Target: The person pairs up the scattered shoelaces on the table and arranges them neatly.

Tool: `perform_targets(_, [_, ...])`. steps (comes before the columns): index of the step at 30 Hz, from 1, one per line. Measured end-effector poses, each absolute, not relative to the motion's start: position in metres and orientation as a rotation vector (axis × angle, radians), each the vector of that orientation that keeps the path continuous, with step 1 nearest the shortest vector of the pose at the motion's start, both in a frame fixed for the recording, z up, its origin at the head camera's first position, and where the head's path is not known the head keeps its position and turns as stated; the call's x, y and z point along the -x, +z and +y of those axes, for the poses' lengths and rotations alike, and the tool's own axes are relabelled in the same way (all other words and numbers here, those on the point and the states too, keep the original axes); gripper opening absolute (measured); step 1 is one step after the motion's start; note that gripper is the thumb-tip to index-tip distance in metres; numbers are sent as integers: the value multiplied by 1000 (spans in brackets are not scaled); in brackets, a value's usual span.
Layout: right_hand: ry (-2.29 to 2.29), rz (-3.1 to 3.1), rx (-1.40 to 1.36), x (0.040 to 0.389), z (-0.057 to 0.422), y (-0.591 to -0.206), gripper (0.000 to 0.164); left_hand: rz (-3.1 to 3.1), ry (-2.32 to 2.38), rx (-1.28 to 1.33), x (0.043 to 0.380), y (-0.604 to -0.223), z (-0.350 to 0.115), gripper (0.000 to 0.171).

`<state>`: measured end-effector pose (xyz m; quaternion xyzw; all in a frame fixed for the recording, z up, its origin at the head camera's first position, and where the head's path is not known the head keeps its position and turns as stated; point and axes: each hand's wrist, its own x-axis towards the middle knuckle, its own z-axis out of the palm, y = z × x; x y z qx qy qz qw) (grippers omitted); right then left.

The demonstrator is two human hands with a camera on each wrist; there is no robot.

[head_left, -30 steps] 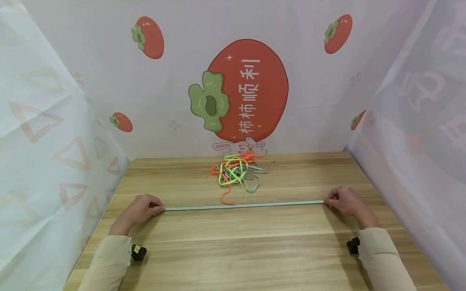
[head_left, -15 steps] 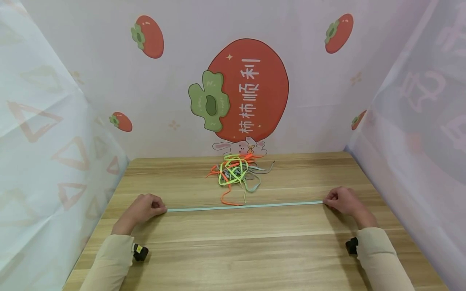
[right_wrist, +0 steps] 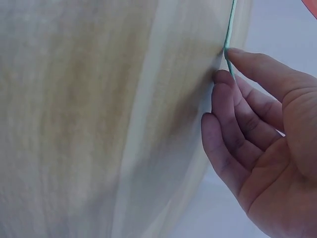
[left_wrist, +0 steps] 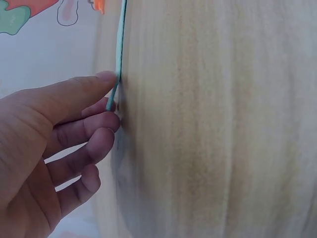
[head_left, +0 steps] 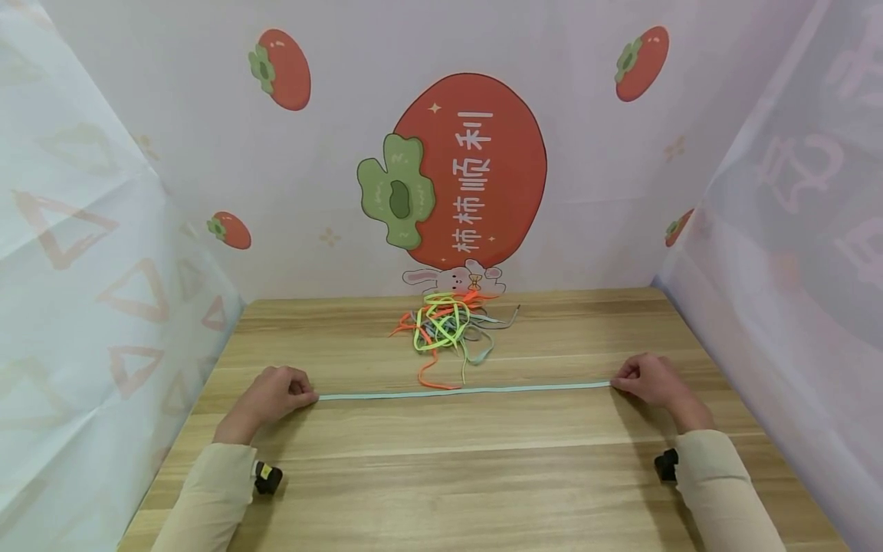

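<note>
A mint-green flat shoelace (head_left: 483, 390) runs nearly straight across the wooden table from hand to hand. My left hand (head_left: 277, 395) pinches its left end between thumb and fingers; in the left wrist view a short tip of the shoelace (left_wrist: 119, 44) pokes out past the thumb. At the other end my right hand (head_left: 648, 379) pinches the lace too, and the right wrist view shows the shoelace (right_wrist: 230, 29) passing under the thumb tip. Just behind its middle lies a tangled pile of shoelaces (head_left: 444, 326) in neon yellow, orange and grey-green.
The wooden table (head_left: 441, 475) spreads in front of both hands. A pale printed backdrop (head_left: 579, 230) stands along its back edge, behind the pile. White sheets (head_left: 90, 307) close in the left and right sides. An orange lace end (head_left: 434, 383) reaches close to the mint-green shoelace.
My left hand has shifted slightly to the right, and the span of shoelace between the hands is a little shorter. The right hand has barely moved; the pile stays as it was.
</note>
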<state>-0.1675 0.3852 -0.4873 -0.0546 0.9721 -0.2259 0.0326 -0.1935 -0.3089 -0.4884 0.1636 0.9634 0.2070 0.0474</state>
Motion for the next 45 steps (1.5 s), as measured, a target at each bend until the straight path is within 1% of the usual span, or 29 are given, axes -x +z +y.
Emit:
perform_targets(10, [-706,2951,158,171,383,-475,18,2968,614,-483,193,-479,-314,13])
perform_targets(15, [-715,2975,239,174,377,-466,23,2987,622,-508,194,-473,-313,11])
perform_targets(21, [-705,2950,344,180,358,-451,29,2996,614,-571,195,-465,-300,14])
perform_targets(24, [-727,2925,407,184,344,-443,34,2967,647,-589,194,-461,-291,16])
perform_targets(28, [-743,2906,479,190,323,-437,36,2936,701,-654,193,-455,-277,19])
perform_targets(36, [-658,2927,706,200,284,-434,26,2905,746,-774,197,-453,-240,25])
perform_targets(40, [-651,2941,754,204,266,-439,25,2879,738,-819,200,-455,-218,28])
perform_targets(45, [-643,2927,776,208,244,-445,27,2839,731,-949,206,-457,-181,29])
